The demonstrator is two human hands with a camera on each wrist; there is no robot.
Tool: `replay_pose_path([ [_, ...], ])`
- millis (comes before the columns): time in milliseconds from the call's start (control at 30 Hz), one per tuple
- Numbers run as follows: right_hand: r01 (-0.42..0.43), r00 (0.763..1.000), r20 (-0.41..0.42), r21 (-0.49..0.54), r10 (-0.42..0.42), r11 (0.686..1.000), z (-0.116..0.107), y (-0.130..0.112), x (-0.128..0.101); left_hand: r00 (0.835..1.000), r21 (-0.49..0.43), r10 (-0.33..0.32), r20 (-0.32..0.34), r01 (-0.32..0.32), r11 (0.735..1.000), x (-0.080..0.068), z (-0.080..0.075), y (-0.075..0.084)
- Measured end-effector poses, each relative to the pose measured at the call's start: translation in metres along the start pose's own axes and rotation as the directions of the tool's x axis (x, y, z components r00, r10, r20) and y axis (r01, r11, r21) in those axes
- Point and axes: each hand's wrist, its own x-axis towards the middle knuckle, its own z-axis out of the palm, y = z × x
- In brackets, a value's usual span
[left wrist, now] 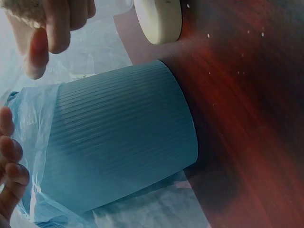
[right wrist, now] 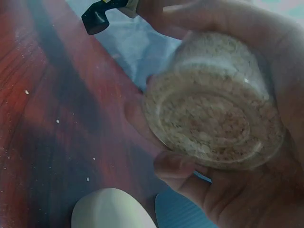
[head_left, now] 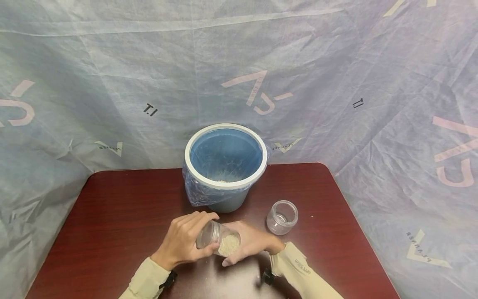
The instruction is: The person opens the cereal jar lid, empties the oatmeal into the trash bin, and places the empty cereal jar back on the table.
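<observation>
- Left hand (head_left: 183,241) and right hand (head_left: 253,241) grip the tilted jar (right wrist: 213,109); its flakes (head_left: 229,245) are not yet out;
- second jar (head_left: 281,226) stands apparently empty; bin (head_left: 228,204) shows pale bits (head_left: 222,181) inside.

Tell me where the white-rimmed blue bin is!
In the head view, the white-rimmed round blue bin stands centrally on the dark red table, just beyond the left hand and right hand, left of the unheld clear round jar.

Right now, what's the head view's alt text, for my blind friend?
A person's left grip and right grip hold a clear container of pale flakes over a red table. Behind is a blue bin; at right, an open jar.
</observation>
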Motion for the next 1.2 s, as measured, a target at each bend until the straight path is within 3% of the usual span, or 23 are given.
replay_pose_path([
  [100, 0.02, 0.999, 0.049, -0.002, -0.02, 1.0, -0.003, -0.001, 0.001, 0.998, -0.013, 0.066, -0.006, -0.066, 0.998, 0.003, 0.0, -0.002],
  [233, 0.027, 0.997, 0.07, 0.01, -0.027, 1.0, -0.005, 0.0, 0.003, 0.996, -0.026, 0.092, -0.008, -0.092, 0.995, 0.005, 0.0, -0.002],
  [500, 0.008, 0.998, 0.061, 0.013, -0.009, 1.0, -0.003, 0.004, 0.005, 0.999, -0.002, 0.051, 0.007, -0.051, 0.999, 0.004, 0.002, 0.0],
  [700, 0.033, 0.998, 0.052, -0.029, -0.032, 0.999, -0.004, 0.004, 0.007, 0.999, 0.041, 0.032, -0.028, -0.031, 0.999, 0.003, 0.003, -0.001],
  [933, 0.03, 0.999, 0.033, 0.003, -0.031, 1.0, -0.002, 0.004, 0.008, 0.998, 0.055, 0.013, -0.063, -0.01, 0.998, 0.002, 0.004, 0.0],
  [1100, 0.032, 0.999, 0.024, 0.002, -0.032, 0.999, -0.006, -0.029, 0.006, 0.996, 0.07, 0.019, -0.089, -0.013, 0.997, 0.002, 0.005, 0.001],
  [1200, 0.028, 0.999, 0.021, -0.011, -0.028, 1.0, -0.005, -0.03, 0.006, 0.995, 0.083, 0.02, -0.102, -0.012, 0.997, 0.002, 0.005, 0.002],
])
